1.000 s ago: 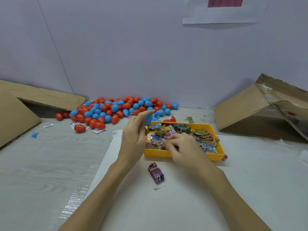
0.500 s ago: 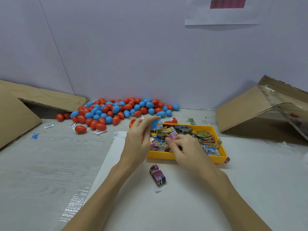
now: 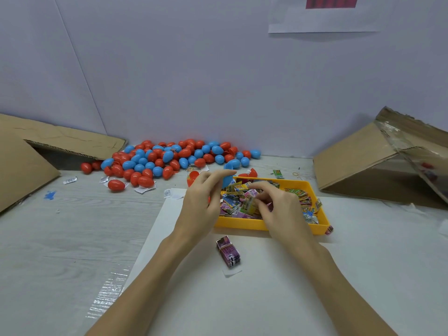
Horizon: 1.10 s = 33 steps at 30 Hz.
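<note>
Behind my work place stands a pale wall [image 3: 218, 81], and below it lies a grey table [image 3: 72, 238]. One cardboard box [image 3: 24, 170] lies open at the far left and a second cardboard box [image 3: 358, 166] at the far right. On the near side of the table is a white sheet [image 3: 266, 299]. Far left of the middle, against the wall, is a pile of eggs [image 3: 167, 156], red and blue plastic ones. On the far edge of the sheet stands a yellow tray [image 3: 242, 224], full of small printed papers. My left hand [image 3: 201, 204] is at the left end of the tray, fingers loosely bent, the index finger stretched toward a blue half shell [image 3: 228, 183]; I cannot tell if this hand holds something. My right hand [image 3: 283, 209] is over the middle of the tray, fingers curled, and it pinches one paper packet [image 3: 252, 207] between thumb and fingertips, close over the others. Near to me, on the sheet and apart from the tray, lies a purple bundle [image 3: 229, 253].
</note>
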Each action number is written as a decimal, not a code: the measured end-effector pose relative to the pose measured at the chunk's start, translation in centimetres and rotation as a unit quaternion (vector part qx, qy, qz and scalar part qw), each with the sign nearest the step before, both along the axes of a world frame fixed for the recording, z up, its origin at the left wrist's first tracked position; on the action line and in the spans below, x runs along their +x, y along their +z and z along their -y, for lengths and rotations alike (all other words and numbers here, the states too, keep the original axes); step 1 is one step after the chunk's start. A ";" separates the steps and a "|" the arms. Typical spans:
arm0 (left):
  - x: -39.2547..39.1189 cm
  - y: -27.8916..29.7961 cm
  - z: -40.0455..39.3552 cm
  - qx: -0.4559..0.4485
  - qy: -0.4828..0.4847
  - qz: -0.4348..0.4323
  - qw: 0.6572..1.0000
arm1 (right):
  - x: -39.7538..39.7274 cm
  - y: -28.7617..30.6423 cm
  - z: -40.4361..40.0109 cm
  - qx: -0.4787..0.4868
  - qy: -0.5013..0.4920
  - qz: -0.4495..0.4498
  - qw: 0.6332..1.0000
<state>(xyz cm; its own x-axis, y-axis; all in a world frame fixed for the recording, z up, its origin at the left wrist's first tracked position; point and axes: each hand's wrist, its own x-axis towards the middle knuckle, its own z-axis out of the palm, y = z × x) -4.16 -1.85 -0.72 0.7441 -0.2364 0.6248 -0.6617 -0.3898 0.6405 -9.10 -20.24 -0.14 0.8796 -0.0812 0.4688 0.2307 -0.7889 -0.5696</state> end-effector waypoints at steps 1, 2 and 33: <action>0.0 0.0 0.0 -0.001 -0.003 0.000 1.000 | 0.0 0.0 0.0 0.003 -0.007 0.007 1.000; -0.1 0.0 0.0 -0.001 -0.006 -0.001 1.000 | -0.1 0.1 0.0 0.004 -0.012 0.010 1.000; -2.1 1.0 2.3 -0.038 -0.019 -0.088 0.995 | -0.5 1.2 -0.9 0.439 0.074 -0.083 0.892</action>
<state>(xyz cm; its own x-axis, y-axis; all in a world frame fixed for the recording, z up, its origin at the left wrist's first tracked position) -6.25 -4.13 0.32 0.8351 -0.2233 0.5027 -0.5498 -0.3117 0.7750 -9.56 -19.32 1.04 0.9622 -0.2309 0.1442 0.1504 0.0091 -0.9886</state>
